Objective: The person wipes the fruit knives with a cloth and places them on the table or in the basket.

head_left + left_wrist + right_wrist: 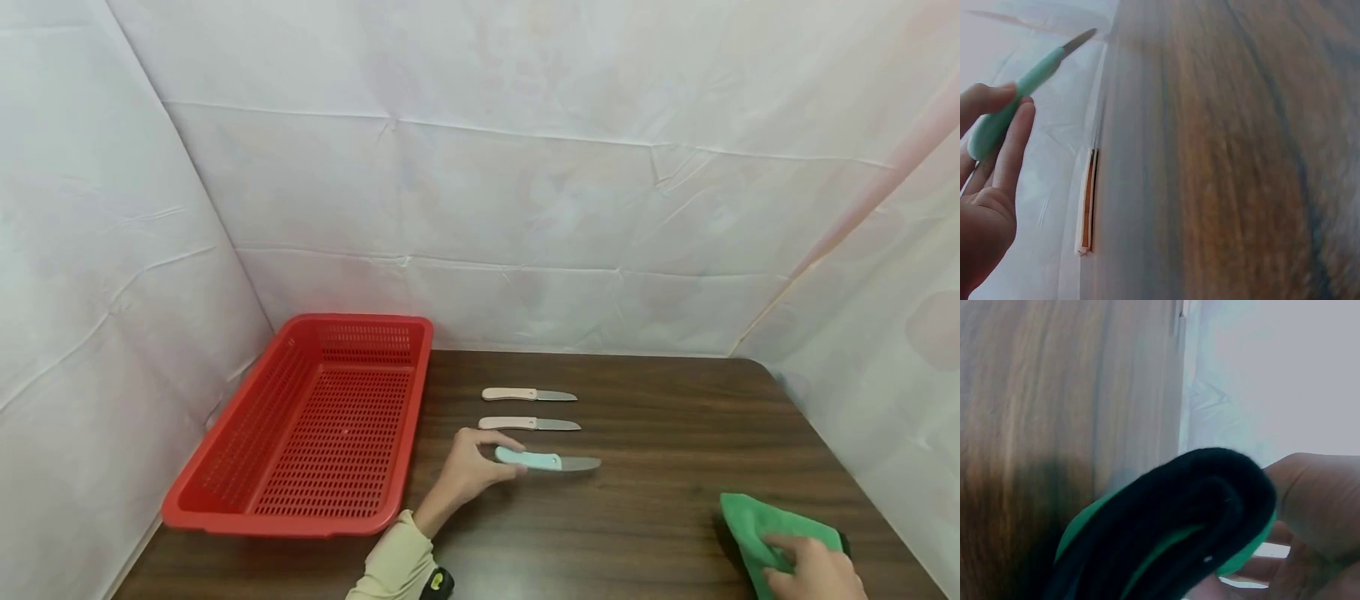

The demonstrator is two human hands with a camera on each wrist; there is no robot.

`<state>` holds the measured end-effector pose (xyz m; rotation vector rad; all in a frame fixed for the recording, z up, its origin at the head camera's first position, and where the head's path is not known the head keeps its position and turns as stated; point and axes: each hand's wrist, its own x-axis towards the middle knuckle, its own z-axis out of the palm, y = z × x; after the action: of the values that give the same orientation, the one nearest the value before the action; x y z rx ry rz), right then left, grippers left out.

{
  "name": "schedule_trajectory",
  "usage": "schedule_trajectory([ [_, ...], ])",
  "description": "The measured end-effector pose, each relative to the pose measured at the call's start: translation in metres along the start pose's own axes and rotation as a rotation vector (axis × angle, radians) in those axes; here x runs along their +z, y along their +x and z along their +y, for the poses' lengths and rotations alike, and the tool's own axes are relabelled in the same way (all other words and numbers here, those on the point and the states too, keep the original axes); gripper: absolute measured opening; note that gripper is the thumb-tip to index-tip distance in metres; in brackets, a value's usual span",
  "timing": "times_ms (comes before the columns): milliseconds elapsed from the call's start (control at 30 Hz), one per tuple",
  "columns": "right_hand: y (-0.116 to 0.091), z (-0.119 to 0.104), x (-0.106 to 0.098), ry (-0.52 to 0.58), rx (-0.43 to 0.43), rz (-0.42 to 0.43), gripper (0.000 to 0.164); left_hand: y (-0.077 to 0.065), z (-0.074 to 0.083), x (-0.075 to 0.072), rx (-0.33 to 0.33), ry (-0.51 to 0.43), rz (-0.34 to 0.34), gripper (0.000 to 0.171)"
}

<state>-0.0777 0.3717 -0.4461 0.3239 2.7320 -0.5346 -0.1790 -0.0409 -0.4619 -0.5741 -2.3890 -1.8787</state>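
Observation:
A knife with a light blue-green handle (534, 459) is pinched at its handle by my left hand (474, 467), its blade pointing right. The left wrist view shows the thumb and fingers on that handle (1030, 76). Just beyond it on the table lie two knives with pale pink handles, one nearer (508, 422) and one farther (510, 393), roughly parallel. At the right, my right hand (817, 571) grips a folded green cloth (780, 525). The cloth's dark edge (1222, 472) fills the lower part of the right wrist view and hides some of the fingers.
A red plastic basket (416, 400) with slotted walls and floor stands left of the knives. Dark brown wood makes up the tabletop (637, 517). White sheeting (525, 183) hangs behind the table and on both sides.

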Motion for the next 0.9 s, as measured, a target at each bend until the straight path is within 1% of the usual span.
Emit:
schedule_trajectory([
  [100,-0.009,-0.004,0.003,0.113,0.027,0.058,0.054,-0.004,0.015,-0.004,0.023,-0.098,-0.008,0.024],
  [233,-0.015,-0.014,-0.003,0.152,0.037,0.154,0.053,-0.008,0.028,-0.008,0.013,-0.188,-0.032,0.026],
  [367,-0.018,-0.027,-0.015,0.133,0.018,0.242,0.052,-0.010,0.035,-0.010,0.012,-0.189,-0.013,0.027],
  [500,-0.024,-0.041,-0.021,0.154,0.018,0.362,0.045,-0.013,0.039,-0.011,0.027,-0.196,0.017,0.027],
  [600,-0.030,-0.050,-0.023,0.150,-0.017,0.471,0.039,-0.015,0.044,-0.012,0.030,-0.224,0.028,0.028],
  [667,-0.034,-0.055,-0.024,0.163,-0.051,0.502,0.036,-0.016,0.047,-0.013,0.027,-0.228,0.038,0.028],
  [733,-0.038,-0.062,-0.027,0.173,-0.060,0.531,0.036,-0.018,0.051,-0.014,0.023,-0.229,0.043,0.028],
  [833,-0.044,-0.073,-0.029,0.195,-0.080,0.549,0.034,-0.020,0.055,-0.015,0.014,-0.253,0.043,0.029],
  [900,-0.048,-0.081,-0.031,0.206,-0.088,0.552,0.034,-0.022,0.059,-0.014,0.019,-0.268,0.034,0.029],
])
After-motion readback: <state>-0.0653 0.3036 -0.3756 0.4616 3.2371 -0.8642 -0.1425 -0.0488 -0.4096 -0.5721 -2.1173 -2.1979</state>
